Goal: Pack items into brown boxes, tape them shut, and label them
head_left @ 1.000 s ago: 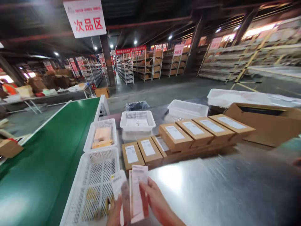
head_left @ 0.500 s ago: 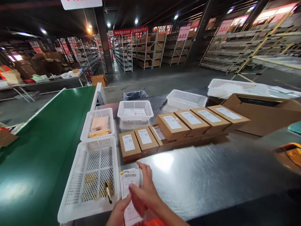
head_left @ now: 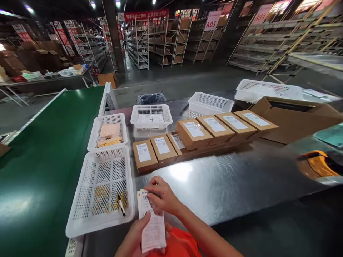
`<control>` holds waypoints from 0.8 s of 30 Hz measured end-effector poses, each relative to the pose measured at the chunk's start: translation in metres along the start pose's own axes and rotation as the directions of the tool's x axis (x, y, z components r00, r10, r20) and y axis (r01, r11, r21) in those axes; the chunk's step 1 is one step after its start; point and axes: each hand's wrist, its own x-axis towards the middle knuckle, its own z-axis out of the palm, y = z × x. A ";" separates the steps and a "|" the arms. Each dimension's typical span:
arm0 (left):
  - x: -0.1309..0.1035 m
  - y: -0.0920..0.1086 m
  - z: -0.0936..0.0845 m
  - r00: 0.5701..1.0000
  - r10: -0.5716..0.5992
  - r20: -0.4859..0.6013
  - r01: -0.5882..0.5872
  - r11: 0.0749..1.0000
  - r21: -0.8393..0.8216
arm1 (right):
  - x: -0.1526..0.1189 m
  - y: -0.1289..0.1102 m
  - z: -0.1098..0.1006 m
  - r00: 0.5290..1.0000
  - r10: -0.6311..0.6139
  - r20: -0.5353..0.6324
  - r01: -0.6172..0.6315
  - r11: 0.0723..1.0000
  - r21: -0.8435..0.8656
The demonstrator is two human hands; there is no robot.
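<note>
Low in the view, my left hand [head_left: 138, 230] grips a stack of printed shipping labels [head_left: 153, 232], its thumb lying across the front. My right hand [head_left: 164, 195] is closed at the top edge of that stack, thumb and fingers pinched together over the barcode. Whether one label or several lie in the pinch is hidden by the fingers. To the left of the labels is a white mesh basket [head_left: 88, 185] with yellow rubber bands [head_left: 102, 194] and a black-and-white marker pen [head_left: 121, 205] in it.
Labelled cardboard boxes [head_left: 146, 166] stand in a row on the metal table [head_left: 203, 192], some stacked. Behind them are more white baskets [head_left: 134, 123] and an open carton [head_left: 297, 123]. A green conveyor belt [head_left: 34, 171] runs along the left. An orange-and-black object [head_left: 317, 162] lies at the right.
My right hand has gone from spread fingers beside the labels to a pinch at their top edge. The camera view has tilted down slightly.
</note>
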 end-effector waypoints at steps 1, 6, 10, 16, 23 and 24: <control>-0.001 0.000 0.001 1.000 -0.025 0.012 0.025 1.000 -0.001 | 0.000 0.000 -0.001 1.000 -0.011 0.004 0.011 1.000 0.001; -0.006 0.000 0.004 0.999 -0.034 0.042 0.034 0.999 0.000 | 0.000 -0.001 -0.001 0.994 -0.104 0.031 0.106 0.993 -0.051; -0.007 0.000 0.006 0.999 -0.023 0.028 0.025 0.998 -0.059 | -0.001 0.000 0.000 0.980 -0.173 0.095 0.190 0.959 -0.210; -0.009 0.005 0.004 0.999 -0.041 -0.026 0.037 0.993 -0.115 | 0.002 -0.001 -0.007 1.000 0.007 -0.006 -0.007 0.994 0.111; -0.015 0.035 -0.003 0.971 0.237 -0.008 -0.236 0.964 -0.123 | 0.005 -0.015 -0.006 0.826 0.525 0.202 -0.401 0.298 0.866; -0.013 0.036 -0.002 0.978 0.210 -0.009 -0.210 0.971 -0.114 | 0.004 -0.017 -0.004 0.817 0.527 0.235 -0.424 0.273 0.864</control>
